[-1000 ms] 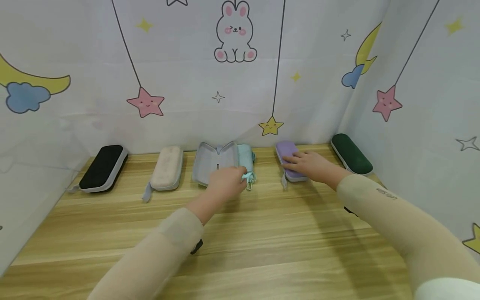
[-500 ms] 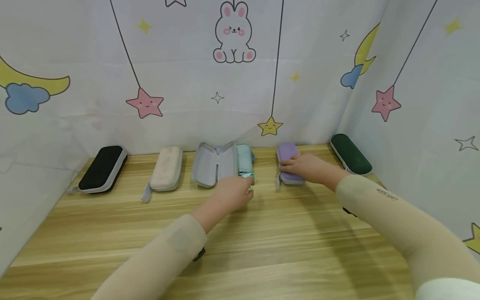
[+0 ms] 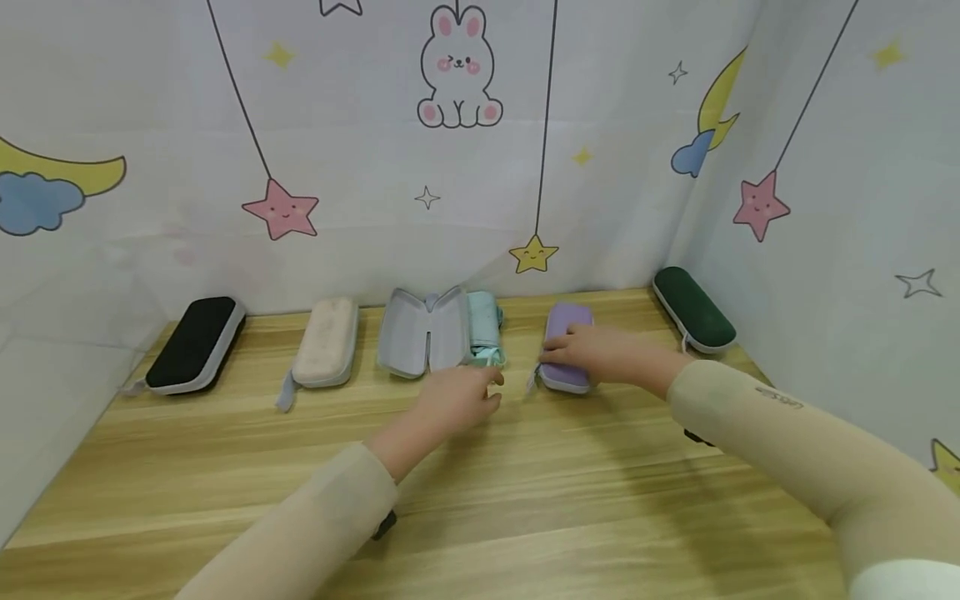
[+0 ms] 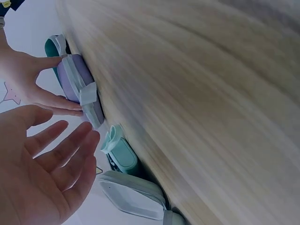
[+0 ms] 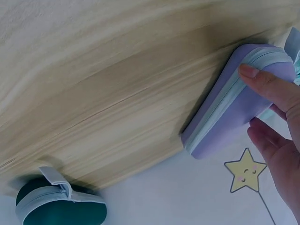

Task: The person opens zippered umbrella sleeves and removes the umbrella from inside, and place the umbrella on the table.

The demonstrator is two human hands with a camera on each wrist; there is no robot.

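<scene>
A purple zippered case [image 3: 568, 315] lies on the wooden table, held by my right hand [image 3: 611, 354]. In the right wrist view, the thumb presses the side of the purple case [image 5: 229, 115] near its zipper band, and the other fingers reach over the top. My left hand [image 3: 453, 402] hovers in front of a mint-green rolled or cased item [image 3: 484, 321] with a cord loop. In the left wrist view, the fingers of the left hand [image 4: 51, 173] are spread and slightly bent, holding nothing. Just left of the mint item, a grey case [image 3: 405, 333] lies unfolded, its inside showing.
A black case [image 3: 197, 342] and a cream case [image 3: 327, 337] lie at the left of the row. A dark green case [image 3: 693, 308] sits at the far right by the side wall. White printed cloth walls [image 3: 360, 167] stand behind the table [image 3: 480, 517].
The purple case has slid toward me under my right hand, which has closed further round it. My left hand has drawn off the mint item's cord. The view has shifted slightly.
</scene>
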